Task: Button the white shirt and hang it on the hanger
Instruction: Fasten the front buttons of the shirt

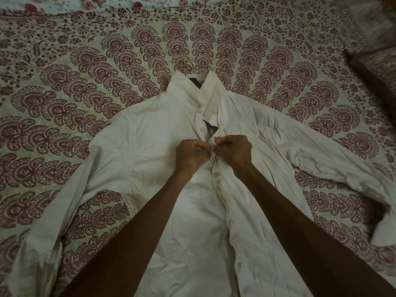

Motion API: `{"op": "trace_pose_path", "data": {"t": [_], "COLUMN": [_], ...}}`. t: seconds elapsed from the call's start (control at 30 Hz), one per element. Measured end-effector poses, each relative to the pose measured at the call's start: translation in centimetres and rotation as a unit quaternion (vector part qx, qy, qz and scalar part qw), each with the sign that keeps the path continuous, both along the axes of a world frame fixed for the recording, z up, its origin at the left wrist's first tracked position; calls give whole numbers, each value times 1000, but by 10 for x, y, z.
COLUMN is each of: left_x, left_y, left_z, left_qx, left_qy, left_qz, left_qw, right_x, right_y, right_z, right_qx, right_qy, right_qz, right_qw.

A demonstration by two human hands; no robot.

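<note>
A white shirt point(137, 151) lies face up on the bed with its sleeves spread to both sides. Its collar points away from me. A thin metal hanger hook point(189, 64) sticks out above the collar; the rest of the hanger is hidden inside the shirt. My left hand point(191, 155) and my right hand point(232, 152) meet at the front placket at chest height. Each pinches one edge of the shirt front, fingers curled tight. Above the hands the front gapes and a dark label shows. Below them several buttons sit along the placket.
The bed is covered by a bedspread point(64, 86) printed with maroon paisley fans. A pillow in matching print point(377, 69) lies at the right edge. A floral cloth point(85, 5) runs along the far side.
</note>
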State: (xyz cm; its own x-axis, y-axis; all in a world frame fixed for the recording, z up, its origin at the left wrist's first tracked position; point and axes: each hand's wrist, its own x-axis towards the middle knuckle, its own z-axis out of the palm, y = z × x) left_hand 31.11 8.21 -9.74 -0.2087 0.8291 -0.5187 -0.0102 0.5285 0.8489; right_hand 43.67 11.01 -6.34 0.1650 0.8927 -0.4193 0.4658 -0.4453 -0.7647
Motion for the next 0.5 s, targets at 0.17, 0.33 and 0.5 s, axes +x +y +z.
{"op": "trace_pose_path", "data": {"t": [0.17,0.33,0.5], "left_x": [2,-1,-2], "left_y": [3,2,5], "left_z": [1,1,1], "left_qx": [-6,-14,-26], "left_qy": [-13,-55,-59], "left_qz": [-9,-9,-5], "left_qw": [1000,998,998], "right_x": [2,-3,5], "right_y": [1,0,-1], "right_z": [-5,-7,-5], "right_qx": [15,29,-6], "right_qy": [-21,-31,13], "right_qz": [-24,-1,-4], "right_qw": [999,999,1000]}}
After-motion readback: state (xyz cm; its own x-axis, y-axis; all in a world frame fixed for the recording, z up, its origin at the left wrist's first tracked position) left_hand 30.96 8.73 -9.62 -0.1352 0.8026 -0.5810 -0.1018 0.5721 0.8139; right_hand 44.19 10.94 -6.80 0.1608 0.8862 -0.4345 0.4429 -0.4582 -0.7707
